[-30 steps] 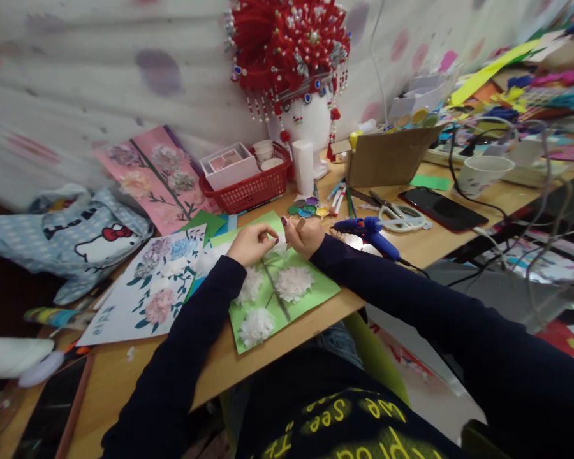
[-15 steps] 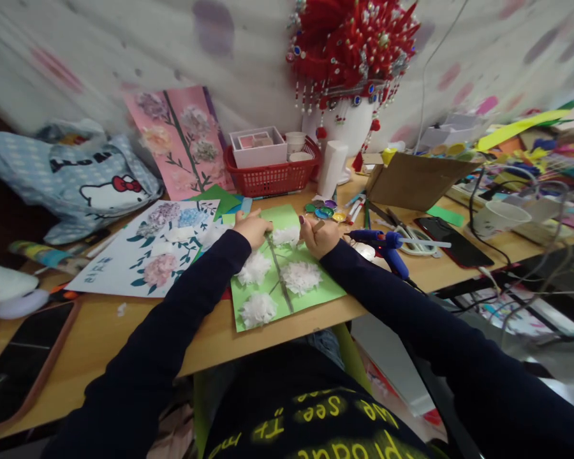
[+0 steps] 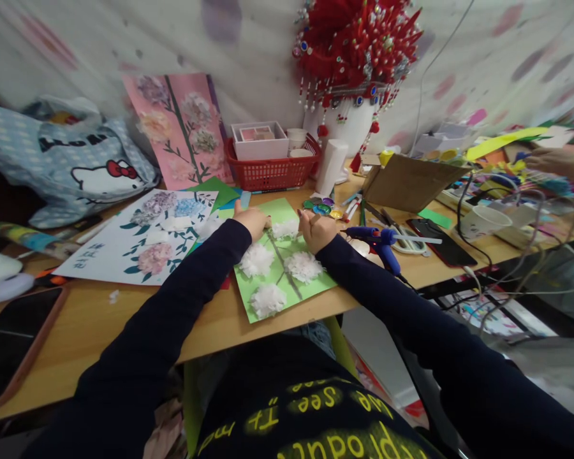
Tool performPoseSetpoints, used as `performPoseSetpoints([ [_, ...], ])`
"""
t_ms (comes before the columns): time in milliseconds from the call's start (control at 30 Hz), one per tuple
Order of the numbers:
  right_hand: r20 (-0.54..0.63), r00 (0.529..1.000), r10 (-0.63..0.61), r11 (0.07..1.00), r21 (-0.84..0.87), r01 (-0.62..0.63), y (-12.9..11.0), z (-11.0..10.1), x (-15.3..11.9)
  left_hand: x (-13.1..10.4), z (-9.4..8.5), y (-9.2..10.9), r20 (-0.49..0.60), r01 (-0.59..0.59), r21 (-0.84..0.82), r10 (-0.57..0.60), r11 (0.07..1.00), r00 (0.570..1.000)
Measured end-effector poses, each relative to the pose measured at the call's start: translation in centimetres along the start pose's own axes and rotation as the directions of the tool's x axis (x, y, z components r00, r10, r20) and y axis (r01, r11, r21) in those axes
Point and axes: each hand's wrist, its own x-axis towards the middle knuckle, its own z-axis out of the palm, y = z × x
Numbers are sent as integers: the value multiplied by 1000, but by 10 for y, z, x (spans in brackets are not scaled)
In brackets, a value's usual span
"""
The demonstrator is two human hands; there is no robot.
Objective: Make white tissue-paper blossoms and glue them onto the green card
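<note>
A green sheet of paper (image 3: 243, 305) lies tilted on the table before me, with a dark painted stem and several white crinkled paper flowers (image 3: 304, 266) on it. My left hand (image 3: 251, 223) rests on its upper left part, thumb and finger apart, near the flower at the top (image 3: 284, 229). Right of that same flower, my right hand (image 3: 319, 231) is closed in a pinch; a thin brownish thing seems to show at its fingers, too small to name. Beyond the hand sit small round paint pots (image 3: 322, 209).
A blue glue gun (image 3: 380, 242) lies right of my right forearm, beside scissors (image 3: 409, 241) and a phone (image 3: 442, 242). Finished flower pictures (image 3: 95, 258) lie left. A red basket (image 3: 272, 173) stands behind. Cables and a paper cup (image 3: 485, 220) are right, where another person's hand (image 3: 557, 159) reaches in.
The view has shifted slightly, and the green sheet is turned a little. Another person's hand has come in at the far right. My hands stay at the top flower.
</note>
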Motion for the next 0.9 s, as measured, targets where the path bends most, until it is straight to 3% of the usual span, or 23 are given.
performPoseSetpoints([
  [233, -32, 973, 230, 962, 160, -222, 3, 7, 3, -5, -8, 8, 106, 72, 73, -79, 995, 991],
  [433, -22, 918, 397, 886, 272, -376, 7, 10, 7, -4, -10, 5, 135, 83, 68, -92, 994, 987],
  [900, -132, 893, 431, 843, 411, -346, 3, -1, 8, -9, -16, 9, 152, 72, 37, -77, 997, 985],
])
